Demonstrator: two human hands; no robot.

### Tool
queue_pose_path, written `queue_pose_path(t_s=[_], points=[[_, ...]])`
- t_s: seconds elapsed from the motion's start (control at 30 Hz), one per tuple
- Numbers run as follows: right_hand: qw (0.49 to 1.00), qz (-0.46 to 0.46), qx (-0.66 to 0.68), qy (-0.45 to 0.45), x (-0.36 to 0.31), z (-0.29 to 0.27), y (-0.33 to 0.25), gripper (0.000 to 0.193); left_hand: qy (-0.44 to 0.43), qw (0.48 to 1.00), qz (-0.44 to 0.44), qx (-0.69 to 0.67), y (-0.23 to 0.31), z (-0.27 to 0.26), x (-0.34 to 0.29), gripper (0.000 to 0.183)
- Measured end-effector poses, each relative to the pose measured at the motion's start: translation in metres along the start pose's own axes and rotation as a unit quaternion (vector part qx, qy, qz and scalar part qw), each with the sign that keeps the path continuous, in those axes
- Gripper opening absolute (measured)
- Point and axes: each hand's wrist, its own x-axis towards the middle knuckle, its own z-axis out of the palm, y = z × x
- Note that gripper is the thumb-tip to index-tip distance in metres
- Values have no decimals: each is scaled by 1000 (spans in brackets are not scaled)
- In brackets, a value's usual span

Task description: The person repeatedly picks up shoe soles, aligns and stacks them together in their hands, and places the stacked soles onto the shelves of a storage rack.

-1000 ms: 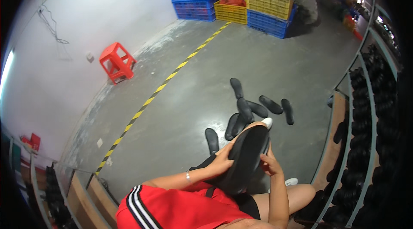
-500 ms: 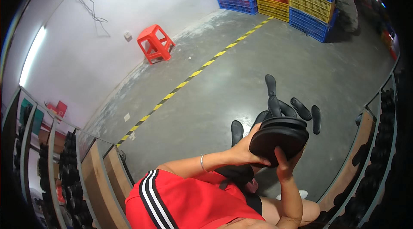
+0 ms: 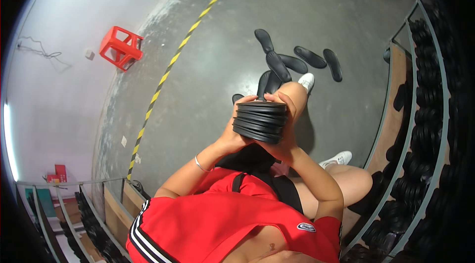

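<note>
I hold a stack of several black rubber shoe soles (image 3: 261, 121) edge-on in front of me with both hands. My left hand (image 3: 230, 137) grips the stack's left side and underside. My right hand (image 3: 283, 144) wraps its right side, with the fingertips over the top edge. More loose black soles (image 3: 292, 63) lie scattered on the grey concrete floor (image 3: 217, 65) just beyond my raised knee. I wear a red top with white stripes and white shoes.
A red plastic stool (image 3: 121, 47) stands by the white wall at the left. A yellow-black striped line (image 3: 168, 70) runs across the floor. Metal racks (image 3: 425, 129) full of black soles curve along the right; more shelving (image 3: 84, 208) sits at lower left.
The view has tilted down and the blue and yellow crates have left it. The stack has turned from flat-facing to edge-on and sits closer to my body, still in both hands.
</note>
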Motion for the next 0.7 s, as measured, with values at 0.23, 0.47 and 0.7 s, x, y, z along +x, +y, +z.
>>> queue_pose_path(t_s=[0.23, 0.47, 0.7], points=[[999, -11, -22, 27, -2, -5, 2, 97, -20, 999, -9, 47, 10, 6, 4, 91], [816, 348, 462, 1, 4, -52, -16, 51, -79, 982, -69, -158, 54, 1, -3, 92], [862, 337, 372, -70, 5, -28, -27, 59, -31, 835, -337, -434, 0, -6, -24, 97]])
